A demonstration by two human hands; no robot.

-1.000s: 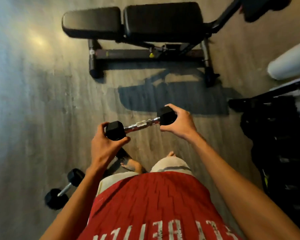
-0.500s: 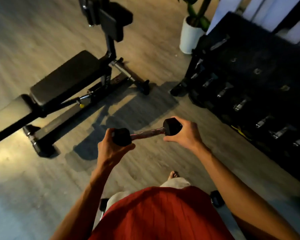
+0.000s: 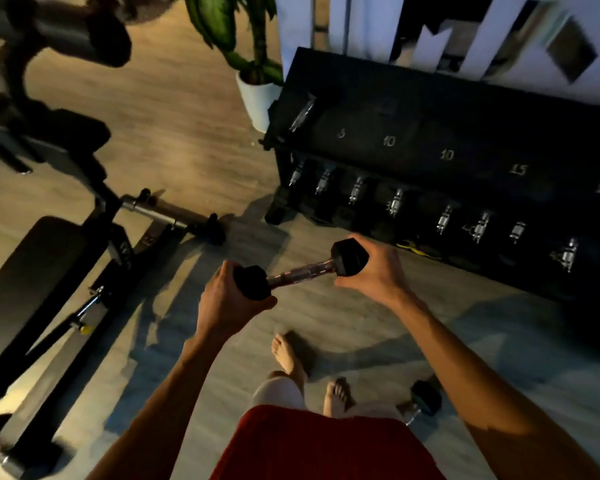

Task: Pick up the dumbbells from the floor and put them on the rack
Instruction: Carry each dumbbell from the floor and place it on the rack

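Here, chrome-barred dumbbell [image 3: 302, 273], left hand [image 3: 227, 301] and right hand [image 3: 378, 270] each gripping a black hexagonal head

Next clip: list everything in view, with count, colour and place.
held dumbbell: one, black heads, metal handle, in the air in front of the rack
floor dumbbell: one, black, by the right foot, partly hidden
rack: one, black, upper right
racked dumbbells: several, metal handles, on the rack; count unclear
bench: one, black, left
plant: one, green, white pot, left of the rack
feet: two, bare, on the floor
left hand: grips the dumbbell's left head
right hand: grips its right head
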